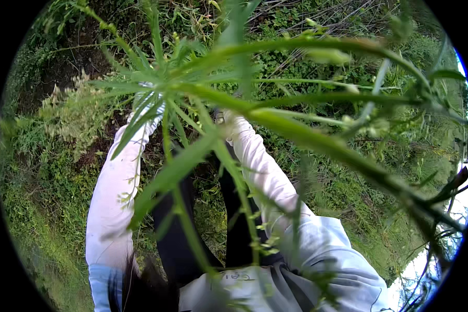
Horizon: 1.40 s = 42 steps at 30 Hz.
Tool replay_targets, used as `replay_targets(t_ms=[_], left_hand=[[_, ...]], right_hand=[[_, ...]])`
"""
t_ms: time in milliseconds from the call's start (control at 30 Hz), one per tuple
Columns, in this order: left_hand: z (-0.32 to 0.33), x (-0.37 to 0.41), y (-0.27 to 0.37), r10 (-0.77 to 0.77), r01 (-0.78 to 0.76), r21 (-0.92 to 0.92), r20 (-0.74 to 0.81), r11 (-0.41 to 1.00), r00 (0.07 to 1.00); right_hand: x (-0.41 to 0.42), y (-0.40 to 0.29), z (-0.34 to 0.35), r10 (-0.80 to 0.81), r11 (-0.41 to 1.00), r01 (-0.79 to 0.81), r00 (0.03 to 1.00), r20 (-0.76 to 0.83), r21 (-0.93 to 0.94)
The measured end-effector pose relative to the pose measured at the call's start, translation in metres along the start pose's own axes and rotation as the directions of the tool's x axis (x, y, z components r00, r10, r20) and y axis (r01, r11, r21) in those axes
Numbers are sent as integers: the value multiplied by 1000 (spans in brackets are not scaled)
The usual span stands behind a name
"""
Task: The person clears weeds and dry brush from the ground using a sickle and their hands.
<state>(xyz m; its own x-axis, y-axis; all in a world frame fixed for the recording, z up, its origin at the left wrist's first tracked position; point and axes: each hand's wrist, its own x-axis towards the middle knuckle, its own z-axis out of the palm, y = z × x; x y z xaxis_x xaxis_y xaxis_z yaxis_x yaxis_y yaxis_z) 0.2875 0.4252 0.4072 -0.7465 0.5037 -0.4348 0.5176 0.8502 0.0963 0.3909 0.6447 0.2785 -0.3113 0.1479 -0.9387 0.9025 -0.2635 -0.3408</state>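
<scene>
A tall green plant stem (296,124) with long narrow leaves (171,171) crosses close in front of the camera, blurred. Behind it, at upper left, is my left hand (160,111), which looks pale and striped, perhaps gloved. Leaves cover most of it, so its fingers and anything in them cannot be made out. Dry, pale seed heads (78,111) stand beside that hand. My right hand (234,119) reaches down to the undergrowth in the middle, partly behind the stem. A small dark thing (219,117) shows at its edge; whether it is held is unclear.
Dense low weeds (43,167) cover the ground around my dark-trousered legs (179,226). Dry thin stalks (296,50) lie at the top. Bare brown soil (78,50) shows at upper left. More leafy branches (448,187) hang at the right rim.
</scene>
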Motion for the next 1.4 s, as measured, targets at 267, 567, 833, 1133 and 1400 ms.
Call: replay_targets(t_ms=[267, 567, 833, 1133, 1400], left_hand=[[-53, 37, 101, 534, -536, 26, 55, 844, 844], [13, 214, 19, -8, -129, 416, 310, 900, 951], [161, 205, -12, -370, 327, 214, 207, 920, 906], [194, 230, 2, -514, 514, 14, 51, 858, 856], [136, 161, 10, -121, 148, 18, -483, 989, 867]], right_hand=[[5, -9, -61, -203, 493, 49, 977, -60, -869], [6, -49, -164, -601, 462, 285, 797, -60, -839], [-50, 127, -338, -541, 596, -29, 724, -428, -802], [70, 175, -339, -446, 711, -58, 734, -513, -701], [-37, 279, -309, -315, 674, 34, 917, -245, -738]])
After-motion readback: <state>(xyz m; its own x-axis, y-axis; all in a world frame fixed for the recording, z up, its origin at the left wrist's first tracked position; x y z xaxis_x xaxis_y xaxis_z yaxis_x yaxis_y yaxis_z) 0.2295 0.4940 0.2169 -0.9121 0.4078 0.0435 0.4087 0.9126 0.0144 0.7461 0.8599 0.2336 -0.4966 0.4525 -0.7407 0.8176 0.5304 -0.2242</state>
